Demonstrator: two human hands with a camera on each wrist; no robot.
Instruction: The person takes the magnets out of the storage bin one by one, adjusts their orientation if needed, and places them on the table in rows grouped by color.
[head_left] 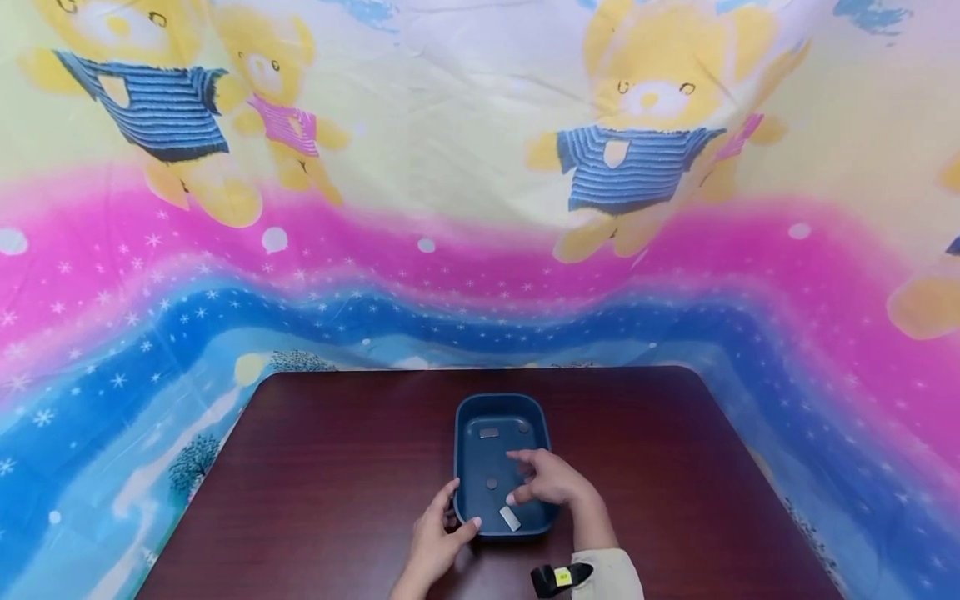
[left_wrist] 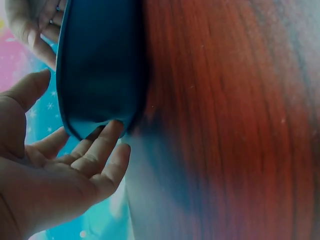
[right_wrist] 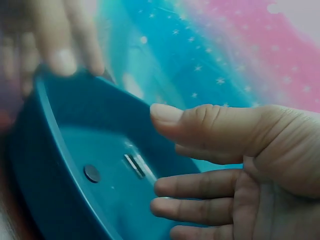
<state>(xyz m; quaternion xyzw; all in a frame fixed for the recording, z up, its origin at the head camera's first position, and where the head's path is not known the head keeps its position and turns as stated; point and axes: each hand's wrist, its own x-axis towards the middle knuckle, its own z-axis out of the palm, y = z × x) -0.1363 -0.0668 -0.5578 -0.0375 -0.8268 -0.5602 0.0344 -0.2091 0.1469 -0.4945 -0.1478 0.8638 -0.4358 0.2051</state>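
A dark blue rectangular tray (head_left: 458,450) with rounded corners stands on the table. Inside, a silver rectangular piece (head_left: 511,518) lies at the near end and a similar flat one (head_left: 489,432) toward the far end. One small dark disc (head_left: 491,483) sits mid-floor, another disc (head_left: 523,427) in the far right corner. My left hand (head_left: 435,533) reaches round the tray's near left corner, its fairly straight fingers (left_wrist: 100,150) against the outer wall and its thumb by the rim. Over the tray's right side hovers my right hand (head_left: 551,481), thumb and fingers apart, holding nothing.
The dark reddish-brown wooden table (head_left: 360,450) extends on both sides of the tray. Behind and beside it hangs a cloth (head_left: 420,292) printed with bears. A black strap with a yellow label (head_left: 562,577) is on the right wrist, by a light sleeve (head_left: 609,575).
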